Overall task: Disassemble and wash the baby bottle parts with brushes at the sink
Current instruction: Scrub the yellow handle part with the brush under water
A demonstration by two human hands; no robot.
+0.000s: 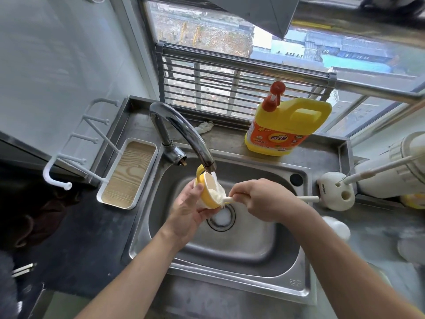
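Over steel sink (230, 249), just under spout of chrome faucet (181, 130), left hand (188, 212) holds yellow round plastic bottle part (208, 199), cream inside, open mouth tilted toward water stream. Left fingers curled round its outer wall, thumb on near side, rest beneath. Fingers of right hand (259, 199) closed round handle of white bottle brush (226, 199); foamy brush head sits inside part's mouth. Yellow detergent jug (287, 130) on worktop behind sink, cream brush holder (335, 194) at right
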